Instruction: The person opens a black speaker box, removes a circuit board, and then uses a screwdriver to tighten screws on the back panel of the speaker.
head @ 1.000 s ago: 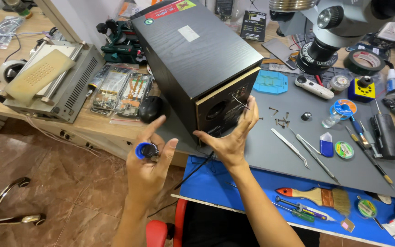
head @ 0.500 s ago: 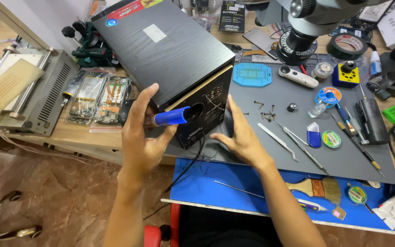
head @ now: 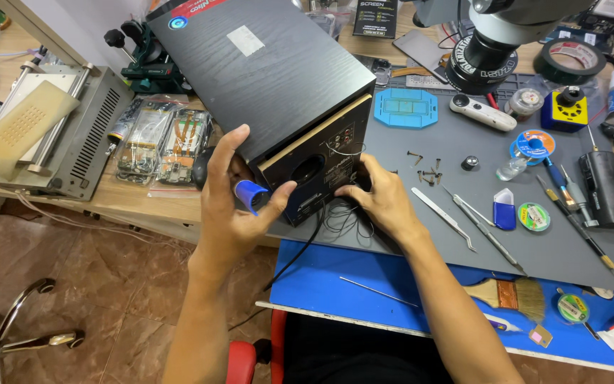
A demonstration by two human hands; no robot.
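A large black speaker box (head: 271,78) lies on its side across the bench, its rear panel (head: 321,171) facing me. My left hand (head: 232,206) grips a blue-handled screwdriver (head: 249,194), its tip pointed at the panel's left edge. My right hand (head: 381,199) rests against the panel's lower right corner, fingers among thin black wires (head: 335,220). A black cable (head: 300,249) hangs from the panel over the table edge. A few loose screws (head: 424,167) lie on the grey mat (head: 534,242) to the right.
Tweezers (head: 445,210), probes, a brush (head: 509,295), solder-wick spools and a blue pry tool (head: 504,210) lie on the right. A microscope base (head: 481,57) stands behind. A grey machine (head: 51,135) and phone boards (head: 158,139) sit left. A chair base (head: 8,327) stands on the floor.
The left hand with the screwdriver has come down to the rear panel. The right hand has dropped from the panel's face to its lower right corner. The view has shifted closer.
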